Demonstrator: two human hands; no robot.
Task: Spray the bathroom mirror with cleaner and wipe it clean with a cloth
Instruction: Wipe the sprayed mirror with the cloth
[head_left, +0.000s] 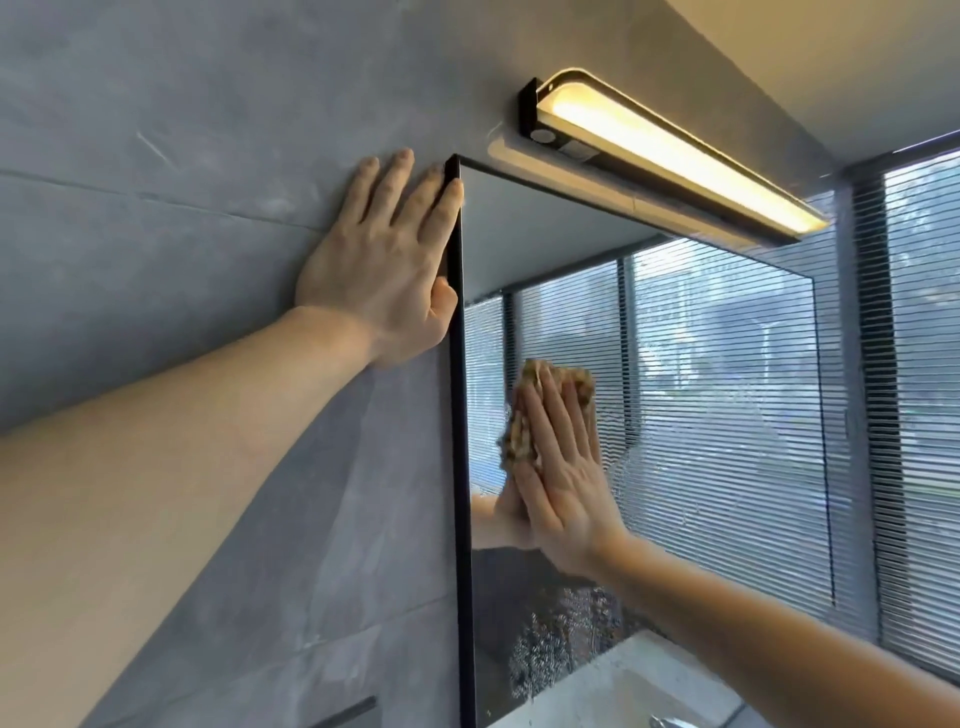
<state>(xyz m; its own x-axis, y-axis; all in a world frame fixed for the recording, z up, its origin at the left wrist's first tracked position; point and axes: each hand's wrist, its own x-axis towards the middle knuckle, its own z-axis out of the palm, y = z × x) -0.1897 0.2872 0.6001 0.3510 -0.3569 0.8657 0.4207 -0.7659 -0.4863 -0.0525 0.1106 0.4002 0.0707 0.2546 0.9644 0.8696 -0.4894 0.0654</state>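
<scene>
The black-framed bathroom mirror (701, 415) hangs on a grey tiled wall and reflects window blinds. My right hand (561, 478) lies flat with straight fingers, pressing a brownish-yellow cloth (519, 441) against the left part of the glass. The cloth shows above and left of my fingers, and its reflection merges with it. Droplets of cleaner (556, 639) cover the lower glass under my wrist. My left hand (384, 265) rests flat on the wall beside the mirror's top-left corner, its thumb side touching the frame. No spray bottle is in view.
A lit bar lamp (670, 150) juts out from the wall just above the mirror's top edge. Real window blinds (914, 415) fill the right side. A white basin edge (649, 691) shows at the bottom. A dark fitting (348, 714) sticks out at lower left.
</scene>
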